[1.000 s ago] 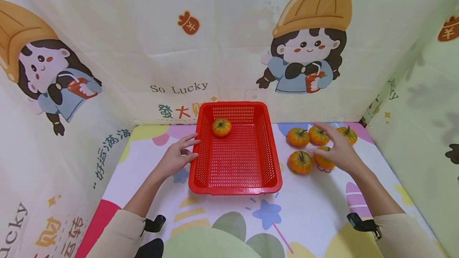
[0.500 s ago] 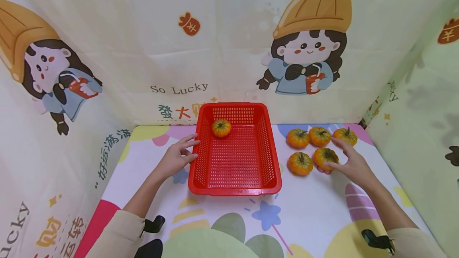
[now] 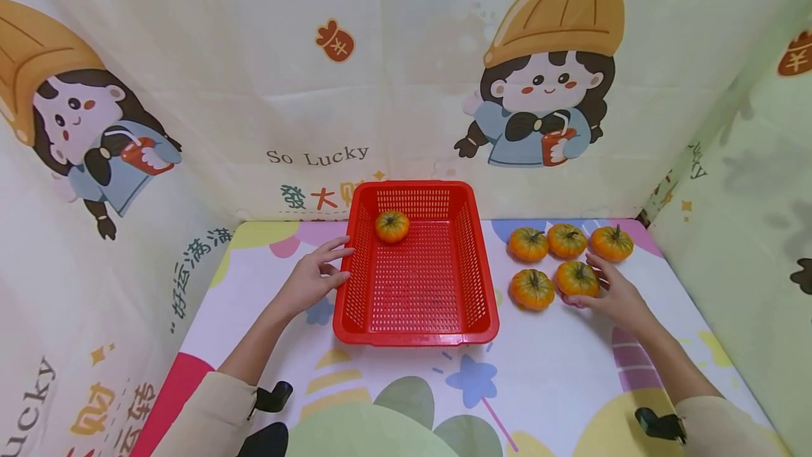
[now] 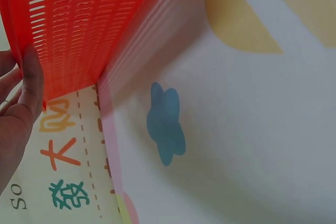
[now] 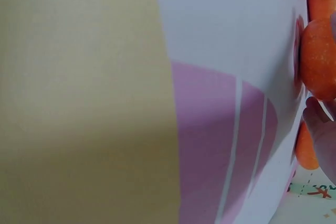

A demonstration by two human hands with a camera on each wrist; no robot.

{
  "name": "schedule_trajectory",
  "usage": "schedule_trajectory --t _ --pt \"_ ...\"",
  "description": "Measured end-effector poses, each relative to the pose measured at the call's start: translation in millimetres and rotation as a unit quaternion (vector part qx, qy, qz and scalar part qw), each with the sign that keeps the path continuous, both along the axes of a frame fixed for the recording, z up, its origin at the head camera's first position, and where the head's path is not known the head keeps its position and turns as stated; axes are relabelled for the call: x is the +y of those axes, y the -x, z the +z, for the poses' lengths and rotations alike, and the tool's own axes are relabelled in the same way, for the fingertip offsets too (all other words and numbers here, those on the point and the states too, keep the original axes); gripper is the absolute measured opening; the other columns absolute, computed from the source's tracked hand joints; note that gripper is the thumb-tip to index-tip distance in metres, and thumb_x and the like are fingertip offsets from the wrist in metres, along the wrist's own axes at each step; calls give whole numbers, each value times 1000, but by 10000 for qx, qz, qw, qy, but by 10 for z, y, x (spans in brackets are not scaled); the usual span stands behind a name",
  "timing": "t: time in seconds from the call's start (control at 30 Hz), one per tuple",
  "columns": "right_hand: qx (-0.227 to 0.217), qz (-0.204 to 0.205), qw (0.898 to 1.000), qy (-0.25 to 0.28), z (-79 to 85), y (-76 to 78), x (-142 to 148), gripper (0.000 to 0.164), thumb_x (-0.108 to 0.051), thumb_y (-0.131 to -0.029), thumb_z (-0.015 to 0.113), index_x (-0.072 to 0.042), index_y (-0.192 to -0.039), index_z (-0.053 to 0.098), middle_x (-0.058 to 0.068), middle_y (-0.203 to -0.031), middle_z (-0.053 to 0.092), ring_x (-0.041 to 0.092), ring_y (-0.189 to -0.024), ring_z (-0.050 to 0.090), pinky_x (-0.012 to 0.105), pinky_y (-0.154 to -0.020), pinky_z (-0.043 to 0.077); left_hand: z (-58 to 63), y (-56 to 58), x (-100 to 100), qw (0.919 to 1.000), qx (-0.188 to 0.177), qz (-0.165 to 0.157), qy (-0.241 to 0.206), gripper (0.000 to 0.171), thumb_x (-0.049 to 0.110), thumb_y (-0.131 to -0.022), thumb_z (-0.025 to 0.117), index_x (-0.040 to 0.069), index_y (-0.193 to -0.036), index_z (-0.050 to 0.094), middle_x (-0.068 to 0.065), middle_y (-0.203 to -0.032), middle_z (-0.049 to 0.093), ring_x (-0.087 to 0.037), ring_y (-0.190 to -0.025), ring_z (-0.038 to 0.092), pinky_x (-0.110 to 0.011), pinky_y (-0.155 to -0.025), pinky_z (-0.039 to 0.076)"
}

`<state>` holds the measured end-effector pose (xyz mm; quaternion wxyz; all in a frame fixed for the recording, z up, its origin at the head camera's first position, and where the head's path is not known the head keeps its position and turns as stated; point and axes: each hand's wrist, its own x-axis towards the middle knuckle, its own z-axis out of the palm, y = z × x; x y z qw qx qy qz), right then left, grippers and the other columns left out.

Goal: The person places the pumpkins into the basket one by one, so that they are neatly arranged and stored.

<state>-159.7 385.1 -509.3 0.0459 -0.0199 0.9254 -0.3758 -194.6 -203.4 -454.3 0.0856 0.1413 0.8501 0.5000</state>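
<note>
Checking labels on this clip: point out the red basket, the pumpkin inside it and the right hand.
Red basket (image 3: pixel 415 277), head view: bare floor.
Pumpkin inside basket (image 3: pixel 392 227), head view: middle of its body.
Right hand (image 3: pixel 618 296), head view: middle of the hand.

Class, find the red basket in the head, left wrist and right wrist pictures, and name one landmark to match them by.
Head: the red basket is near the middle.
Left wrist: the red basket fills the upper left corner, cut off by the picture's edge.
Right wrist: not in it.
Landmark: the blue printed shape beside the basket, shared by head and left wrist only.
</note>
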Motion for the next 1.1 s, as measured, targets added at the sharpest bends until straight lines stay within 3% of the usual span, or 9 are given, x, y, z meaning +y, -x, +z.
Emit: schedule_trajectory --t 0.3,0.6,0.8,1.1 --pt "-120 -1 9998 -132 -48 -5 2 99 -35 -88 83 4 -159 25 36 -157 34 59 -138 38 70 -110 37 20 -9 17 9999 -87 62 -21 53 6 -95 71 5 -147 57 -3 -164 40 -23 -88 70 -29 -74 64" --pt "-79 -14 9998 -204 -38 -3 -19 92 -32 -89 82 5 -156 31 37 -154 37 60 -137 39 72 -109 38 80 -32 24 9999 -105 18 -41 54 6 -96 70 1 -147 55 -11 -166 37 -24 -89 70 -31 -75 64" --pt "-67 -27 9997 -225 -42 -7 -3 91 -31 -89 82 3 -156 32 37 -155 37 61 -134 40 73 -108 38 23 -4 7 10000 -87 18 -27 54 7 -96 70 3 -147 56 -8 -165 38 -22 -88 70 -30 -75 64" --pt "81 -45 9999 -123 129 -23 -18 93 -29 -88 83 3 -157 30 37 -155 36 62 -133 42 73 -105 40 23 -5 9 9999 -118 46 -37 53 7 -96 71 4 -147 57 -4 -165 39 -24 -90 70 -30 -75 64"
